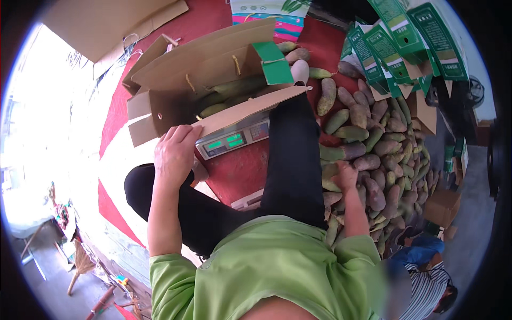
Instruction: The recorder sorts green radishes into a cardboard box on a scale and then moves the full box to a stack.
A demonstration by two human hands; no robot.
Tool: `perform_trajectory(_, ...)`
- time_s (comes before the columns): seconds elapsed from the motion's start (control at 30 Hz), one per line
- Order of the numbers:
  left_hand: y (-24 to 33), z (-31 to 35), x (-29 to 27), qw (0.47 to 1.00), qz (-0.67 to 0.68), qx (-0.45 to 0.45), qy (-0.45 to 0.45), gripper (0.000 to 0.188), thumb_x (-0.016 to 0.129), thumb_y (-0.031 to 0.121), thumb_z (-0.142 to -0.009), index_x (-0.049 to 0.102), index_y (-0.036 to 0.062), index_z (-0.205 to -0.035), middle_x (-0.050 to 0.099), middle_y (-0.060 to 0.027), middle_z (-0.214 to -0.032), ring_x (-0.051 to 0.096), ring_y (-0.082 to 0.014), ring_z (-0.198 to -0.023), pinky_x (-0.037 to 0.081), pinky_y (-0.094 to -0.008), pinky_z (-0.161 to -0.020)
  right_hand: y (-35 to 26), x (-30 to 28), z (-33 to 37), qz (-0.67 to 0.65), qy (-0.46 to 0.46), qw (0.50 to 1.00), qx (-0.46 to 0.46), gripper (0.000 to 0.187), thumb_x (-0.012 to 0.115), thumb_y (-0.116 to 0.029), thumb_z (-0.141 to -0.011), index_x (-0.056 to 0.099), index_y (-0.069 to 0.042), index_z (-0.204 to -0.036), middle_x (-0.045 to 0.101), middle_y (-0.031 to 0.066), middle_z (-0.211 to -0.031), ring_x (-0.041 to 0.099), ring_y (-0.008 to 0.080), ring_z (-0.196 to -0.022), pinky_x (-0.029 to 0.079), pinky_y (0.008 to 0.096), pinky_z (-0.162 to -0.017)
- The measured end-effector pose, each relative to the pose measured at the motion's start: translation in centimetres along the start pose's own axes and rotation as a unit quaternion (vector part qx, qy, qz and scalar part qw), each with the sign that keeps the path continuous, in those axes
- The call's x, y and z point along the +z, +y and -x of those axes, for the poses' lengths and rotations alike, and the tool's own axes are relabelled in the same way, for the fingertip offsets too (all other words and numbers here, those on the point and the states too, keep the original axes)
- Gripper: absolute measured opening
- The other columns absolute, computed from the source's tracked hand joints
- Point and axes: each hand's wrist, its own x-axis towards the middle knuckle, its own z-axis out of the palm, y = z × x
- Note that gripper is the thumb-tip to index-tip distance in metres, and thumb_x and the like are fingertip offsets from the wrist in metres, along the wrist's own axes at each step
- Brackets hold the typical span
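An open cardboard box (pixel 234 118) stands on a digital scale (pixel 233 140) with green lit digits. Several green radishes (pixel 237 88) lie inside, partly hidden by the near flap. My left hand (pixel 175 153) is closed over the left corner of that flap. To my right, a big heap of green and pinkish radishes (pixel 373 144) spreads over the red floor covering. On its near-left side my right hand (pixel 346 176) has its fingers around a green radish (pixel 329 178), whose far end lies among the others.
Green folded cartons (pixel 394 48) are stacked behind the heap. A pink-and-blue printed box (pixel 272 24) stands beyond the open box, and a large brown carton (pixel 101 26) at far left. Another person (pixel 426 277) is at lower right. A broom (pixel 79 264) lies at lower left.
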Motion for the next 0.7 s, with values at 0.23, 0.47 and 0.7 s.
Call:
perform_trajectory(0.23,-0.5,-0.5,-0.1,1.000,0.005,-0.001,0.003,0.026,0.056,0.010,-0.076,0.066,0.0101,-0.100,0.061,-0.0021,-0.090,0.060,-0.0221,-0.090,0.049,-0.0352,-0.077,-0.6,-15.6,-1.4,-0.126,0.275,0.953,-0.009,0.058,0.075,-0.007,-0.066,0.054,-0.005,-0.120,0.060,0.0170,-0.114,0.058,0.0354,-0.105,0.047,0.0431,-0.088)
perform_trajectory(0.47,-0.6,-0.4,-0.1,1.000,0.008,-0.004,0.003,0.026,0.057,0.009,-0.076,0.067,0.0108,-0.101,0.061,-0.0017,-0.090,0.060,-0.0224,-0.089,0.049,-0.0360,-0.079,-10.1,-28.4,-1.8,-0.320,0.384,0.853,-0.152,0.051,0.073,-0.006,-0.073,0.056,-0.002,-0.121,0.062,0.0127,-0.112,0.059,0.0231,-0.102,0.046,0.0337,-0.090)
perform_trajectory(0.7,-0.5,-0.4,0.0,1.000,0.003,0.003,0.004,0.027,0.057,0.007,-0.076,0.067,0.0111,-0.100,0.061,-0.0021,-0.090,0.060,-0.0225,-0.089,0.049,-0.0356,-0.079,-22.7,-28.5,-5.2,-0.294,0.323,0.833,-0.340,0.053,0.076,-0.010,-0.069,0.057,-0.005,-0.118,0.062,0.0114,-0.113,0.060,0.0246,-0.102,0.047,0.0341,-0.089)
